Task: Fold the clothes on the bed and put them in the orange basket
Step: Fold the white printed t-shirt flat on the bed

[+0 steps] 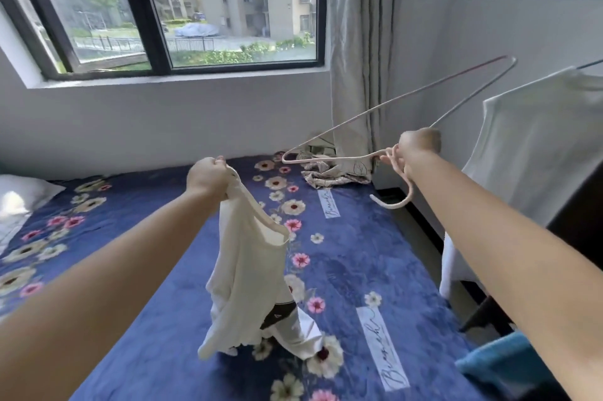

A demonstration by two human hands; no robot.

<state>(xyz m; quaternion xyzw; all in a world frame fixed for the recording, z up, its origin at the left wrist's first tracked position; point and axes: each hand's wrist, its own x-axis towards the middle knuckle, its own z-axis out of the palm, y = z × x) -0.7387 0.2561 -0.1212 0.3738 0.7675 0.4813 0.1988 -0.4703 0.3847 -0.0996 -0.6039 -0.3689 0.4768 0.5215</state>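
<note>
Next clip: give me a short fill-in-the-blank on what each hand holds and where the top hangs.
The left hand grips a cream top by its ____.
The right hand holds an empty pink ____.
The top's hem touches the blue floral ____.
A white garment hangs at the ____ edge of the view.

Missing words: strap; hanger; bed; right

The bed (359, 270) wears a deep blue cover patterned with cream and pink flowers and white script labels. The top (248, 270) is cream, the hanger (391, 103) pale pink, the curtain (355, 41) grey.
</note>
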